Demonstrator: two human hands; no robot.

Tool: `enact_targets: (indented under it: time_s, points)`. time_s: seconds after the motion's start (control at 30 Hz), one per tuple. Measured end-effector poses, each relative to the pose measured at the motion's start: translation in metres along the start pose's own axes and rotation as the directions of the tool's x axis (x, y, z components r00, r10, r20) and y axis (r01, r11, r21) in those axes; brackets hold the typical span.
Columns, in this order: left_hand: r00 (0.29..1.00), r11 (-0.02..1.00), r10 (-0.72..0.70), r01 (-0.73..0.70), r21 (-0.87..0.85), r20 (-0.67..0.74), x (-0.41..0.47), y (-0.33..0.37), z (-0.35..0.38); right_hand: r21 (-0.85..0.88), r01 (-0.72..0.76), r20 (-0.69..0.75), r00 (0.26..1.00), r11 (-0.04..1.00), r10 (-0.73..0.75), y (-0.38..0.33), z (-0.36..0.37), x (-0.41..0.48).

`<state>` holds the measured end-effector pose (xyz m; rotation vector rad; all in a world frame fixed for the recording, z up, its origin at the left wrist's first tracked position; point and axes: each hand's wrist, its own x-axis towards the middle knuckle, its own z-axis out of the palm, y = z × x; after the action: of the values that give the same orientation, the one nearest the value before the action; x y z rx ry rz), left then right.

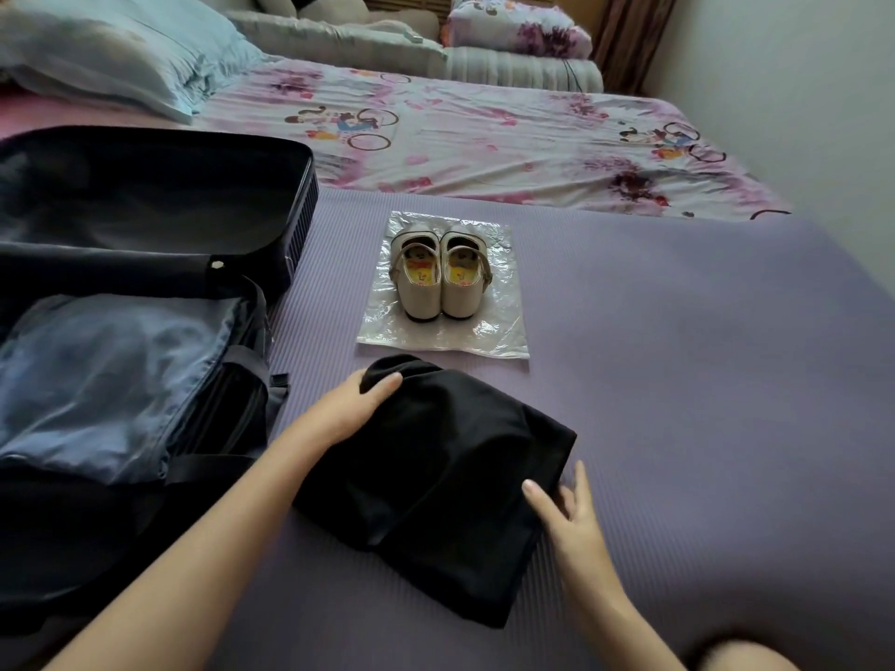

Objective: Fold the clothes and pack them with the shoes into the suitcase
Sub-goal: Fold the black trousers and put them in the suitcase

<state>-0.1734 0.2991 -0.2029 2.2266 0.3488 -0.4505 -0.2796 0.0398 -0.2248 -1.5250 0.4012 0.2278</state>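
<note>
Forearms enter from the near edge, both ending on a folded black garment [436, 486] that lies flat on a purple ribbed mat [678, 380] spread over the bed. Left hand [353, 409]: placed at the garment's far left corner, fingers curved over the bunched fabric and gripping it. Right hand [569, 518]: placed at the garment's near right edge, thumb pressed on top of the cloth, remaining fingers straight and lying on the mat alongside the edge; not clenched.

Suitcase [145, 196]: lying open to the left, on the bed, just beside the garment. Its near half holds a folded blue garment [106, 380] under a dark strap; its far half shows bare dark lining.

Shoes [439, 273]: one cream-white pair with straps, side by side and touching, heels toward the camera, beyond the black garment. They stand on a clear plastic bag [499, 331] laid flat on the mat, outside the suitcase.

Farther back: floral cartoon-print bed sheet [484, 138], a pale blue pillow [111, 46] at far left, and a folded floral quilt [513, 31] by the headboard.
</note>
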Motion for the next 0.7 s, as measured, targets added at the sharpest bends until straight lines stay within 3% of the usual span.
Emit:
enact_targets:
  time_s: [0.13, 0.27, 0.4, 0.57, 0.7]
  points:
    - [0.969, 0.993, 0.000, -0.030, 0.116, 0.248, -0.026, -0.016, -0.013, -0.031, 0.033, 0.021, 0.999, 0.999, -0.032, 0.012, 0.020, -0.018]
    - [0.950, 0.980, -0.063, 0.002, 0.198, 0.304, -0.033, -0.032, -0.027, -0.030, 0.016, -0.057, 0.998, 0.999, -0.018, 0.022, 0.027, -0.030]
    - [0.965, 0.972, -0.023, -0.039, 0.230, 0.261, -0.042, -0.059, -0.030, -0.129, -0.003, -0.075, 0.997, 0.992, -0.007, 0.036, 0.029, -0.045]
    - [0.983, 0.984, 0.171, -0.174, 0.049, 0.066, -0.051, -0.063, -0.025, -0.204, -0.013, -0.207, 0.978, 0.979, -0.031, 0.030, 0.019, -0.042]
    - [0.977, 0.981, 0.191, -0.193, 0.012, 0.093, -0.056, -0.063, -0.023, -0.188, 0.031, -0.181, 0.981, 0.982, -0.066, 0.022, 0.018, -0.047]
